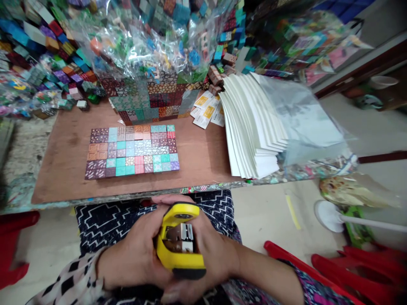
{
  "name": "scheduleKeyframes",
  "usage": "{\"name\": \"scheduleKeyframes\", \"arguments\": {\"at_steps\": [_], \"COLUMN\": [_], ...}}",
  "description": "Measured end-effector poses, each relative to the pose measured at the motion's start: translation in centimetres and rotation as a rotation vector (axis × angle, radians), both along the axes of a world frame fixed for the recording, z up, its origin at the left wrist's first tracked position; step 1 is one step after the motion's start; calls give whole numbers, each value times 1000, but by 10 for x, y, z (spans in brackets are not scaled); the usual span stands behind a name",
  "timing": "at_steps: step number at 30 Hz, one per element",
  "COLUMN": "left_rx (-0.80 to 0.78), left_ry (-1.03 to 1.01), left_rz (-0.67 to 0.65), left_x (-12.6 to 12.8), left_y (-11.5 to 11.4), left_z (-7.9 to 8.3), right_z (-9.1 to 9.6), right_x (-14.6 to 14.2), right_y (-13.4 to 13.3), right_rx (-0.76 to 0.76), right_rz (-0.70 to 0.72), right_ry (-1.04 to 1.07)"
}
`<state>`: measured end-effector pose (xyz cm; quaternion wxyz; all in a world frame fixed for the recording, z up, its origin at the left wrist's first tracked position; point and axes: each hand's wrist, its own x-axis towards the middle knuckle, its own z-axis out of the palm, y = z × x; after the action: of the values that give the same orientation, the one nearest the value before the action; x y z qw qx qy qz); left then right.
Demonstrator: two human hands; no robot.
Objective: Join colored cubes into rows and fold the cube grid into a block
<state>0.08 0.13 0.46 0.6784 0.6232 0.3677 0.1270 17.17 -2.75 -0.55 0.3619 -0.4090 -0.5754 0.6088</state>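
Note:
A yellow stapler (179, 242) with its metal inside showing rests in my lap, below the table's front edge. My left hand (133, 254) wraps around its left side, fingers curled. My right hand (219, 254) closes on its right side from behind. On the brown board (63, 169) ahead lies a flat grid of small patterned blocks (132, 150), several rows deep, untouched by either hand.
A fanned stack of white cards (251, 131) sits right of the grid, with clear plastic bags (305, 123) beside it. Yellow-and-white labels (206, 112), a stacked wall of blocks (149, 99) and bagged blocks (143, 42) fill the back. Red plastic furniture (343, 267) stands at my right.

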Motion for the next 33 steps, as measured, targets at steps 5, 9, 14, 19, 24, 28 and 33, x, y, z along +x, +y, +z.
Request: {"name": "scheduleKeyframes", "arguments": {"at_steps": [5, 9, 14, 19, 24, 28, 33], "left_rx": [-131, -148, -168, -199, -244, -298, -294], "left_ry": [0, -3, -74, -81, -95, -146, -133], "left_rz": [14, 39, 23, 33, 10, -8, -37], "left_x": [-5, -7, -10, -8, -9, -11, -11], "left_y": [1, 0, -1, 0, 0, 0, 0], "left_z": [-5, -11, -15, -13, -13, -13, -13], "right_z": [9, 12, 7, 4, 0, -3, -1], "right_x": [-4, -3, -3, -2, 7, 12, 9], "right_y": [4, 5, 2, 1, -1, -7, -6], "right_rx": [-160, -240, -252, -229, -154, -134, 6], "right_rz": [16, 20, 33, 37, 35, -90, -315], "right_ry": [-115, -154, -194, -129, 103, 213, 94]}}
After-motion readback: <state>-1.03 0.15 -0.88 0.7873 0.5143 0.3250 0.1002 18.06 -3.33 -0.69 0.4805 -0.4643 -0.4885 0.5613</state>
